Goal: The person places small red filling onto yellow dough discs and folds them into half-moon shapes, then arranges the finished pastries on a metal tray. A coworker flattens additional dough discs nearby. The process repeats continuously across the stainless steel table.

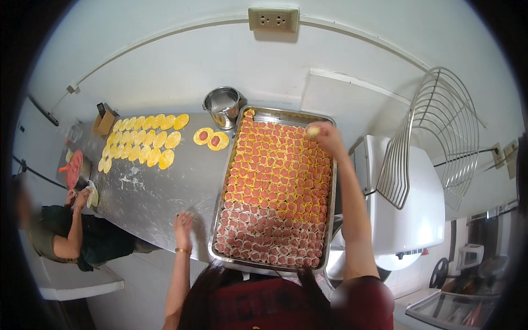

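Observation:
A large steel tray (218, 226) holds many rows of small open-topped meat dumplings (273, 179), most in yellow wrappers and the near rows in paler ones. Over the tray's far right part, my right hand (328, 138) pinches a yellow-wrapped dumpling (313, 131). My left hand (183, 224) hovers left of the tray above the metal table, its fingers curled together; what they hold, if anything, is hidden. Left of the tray's far end lie two round yellow wrappers (199, 141), each with a lump of meat filling (215, 141) on it.
Several rows of yellow wrappers (153, 157) cover the far left of the floury table (159, 190). A steel pot (223, 107) stands behind the tray. At the left, a person (66, 242) works beside a bowl of meat (76, 169). A white machine with a wire guard (404, 198) stands right.

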Action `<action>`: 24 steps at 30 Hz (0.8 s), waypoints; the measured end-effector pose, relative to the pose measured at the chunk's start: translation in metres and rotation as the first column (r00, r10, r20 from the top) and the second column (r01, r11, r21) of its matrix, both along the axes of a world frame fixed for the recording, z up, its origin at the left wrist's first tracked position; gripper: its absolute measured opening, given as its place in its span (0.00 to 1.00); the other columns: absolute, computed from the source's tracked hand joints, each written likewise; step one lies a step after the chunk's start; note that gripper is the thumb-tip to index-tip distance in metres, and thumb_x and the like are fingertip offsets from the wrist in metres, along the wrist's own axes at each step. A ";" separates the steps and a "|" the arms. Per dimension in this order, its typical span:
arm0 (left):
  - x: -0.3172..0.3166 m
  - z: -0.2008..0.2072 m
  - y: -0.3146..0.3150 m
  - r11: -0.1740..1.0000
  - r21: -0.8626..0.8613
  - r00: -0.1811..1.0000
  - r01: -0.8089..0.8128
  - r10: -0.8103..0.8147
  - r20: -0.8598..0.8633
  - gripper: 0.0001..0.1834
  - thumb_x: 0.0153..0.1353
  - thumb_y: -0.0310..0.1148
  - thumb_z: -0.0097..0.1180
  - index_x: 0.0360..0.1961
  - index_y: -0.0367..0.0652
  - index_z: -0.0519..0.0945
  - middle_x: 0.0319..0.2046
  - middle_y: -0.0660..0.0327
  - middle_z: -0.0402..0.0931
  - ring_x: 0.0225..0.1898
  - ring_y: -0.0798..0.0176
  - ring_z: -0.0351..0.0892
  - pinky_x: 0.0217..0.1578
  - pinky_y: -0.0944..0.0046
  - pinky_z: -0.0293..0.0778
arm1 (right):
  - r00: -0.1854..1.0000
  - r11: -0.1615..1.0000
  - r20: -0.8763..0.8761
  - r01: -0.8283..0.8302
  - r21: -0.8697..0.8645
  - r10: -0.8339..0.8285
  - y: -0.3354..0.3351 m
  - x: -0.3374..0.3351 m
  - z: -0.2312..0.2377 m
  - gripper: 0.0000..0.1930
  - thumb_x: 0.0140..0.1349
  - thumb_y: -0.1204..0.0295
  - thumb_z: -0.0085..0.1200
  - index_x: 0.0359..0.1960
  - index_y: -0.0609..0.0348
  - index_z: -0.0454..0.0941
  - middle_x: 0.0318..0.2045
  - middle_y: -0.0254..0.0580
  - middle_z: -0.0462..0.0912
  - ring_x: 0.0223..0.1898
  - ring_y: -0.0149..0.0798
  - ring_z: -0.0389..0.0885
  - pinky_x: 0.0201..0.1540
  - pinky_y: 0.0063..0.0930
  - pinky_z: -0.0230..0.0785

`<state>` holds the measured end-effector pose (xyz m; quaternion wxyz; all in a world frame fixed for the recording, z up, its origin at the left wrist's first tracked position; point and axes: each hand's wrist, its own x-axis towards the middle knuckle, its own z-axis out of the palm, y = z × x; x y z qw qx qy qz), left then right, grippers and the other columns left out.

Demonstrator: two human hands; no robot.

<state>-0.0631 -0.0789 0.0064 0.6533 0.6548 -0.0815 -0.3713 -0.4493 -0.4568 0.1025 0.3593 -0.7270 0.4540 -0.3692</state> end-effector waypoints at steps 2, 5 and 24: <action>0.005 -0.016 0.023 0.981 0.192 0.925 -0.019 -0.056 0.376 0.15 0.65 0.37 0.46 0.48 0.39 0.71 0.46 0.54 0.73 0.45 0.58 0.74 0.48 0.58 0.69 | 0.984 0.998 -0.171 0.052 -0.019 -0.054 -0.053 -0.031 -0.003 0.17 0.45 0.76 0.60 0.40 0.50 0.83 0.35 0.39 0.78 0.35 0.37 0.78 0.38 0.28 0.71; 0.000 -0.026 0.037 0.909 0.415 0.557 0.049 -0.370 0.744 0.14 0.63 0.31 0.44 0.47 0.37 0.70 0.46 0.49 0.71 0.47 0.51 0.71 0.50 0.54 0.66 | 0.886 0.990 -0.460 0.001 -0.141 -0.066 -0.104 -0.046 -0.025 0.17 0.41 0.73 0.62 0.38 0.48 0.83 0.34 0.45 0.80 0.35 0.45 0.80 0.41 0.33 0.72; -0.047 -0.024 0.013 0.866 0.495 0.281 -0.066 -0.460 0.842 0.19 0.50 0.28 0.54 0.46 0.42 0.70 0.55 0.51 0.63 0.56 0.45 0.62 0.57 0.51 0.59 | 0.893 0.998 -0.446 -0.065 0.008 0.062 -0.138 0.189 -0.085 0.17 0.38 0.71 0.61 0.36 0.54 0.83 0.29 0.48 0.83 0.34 0.44 0.82 0.40 0.33 0.73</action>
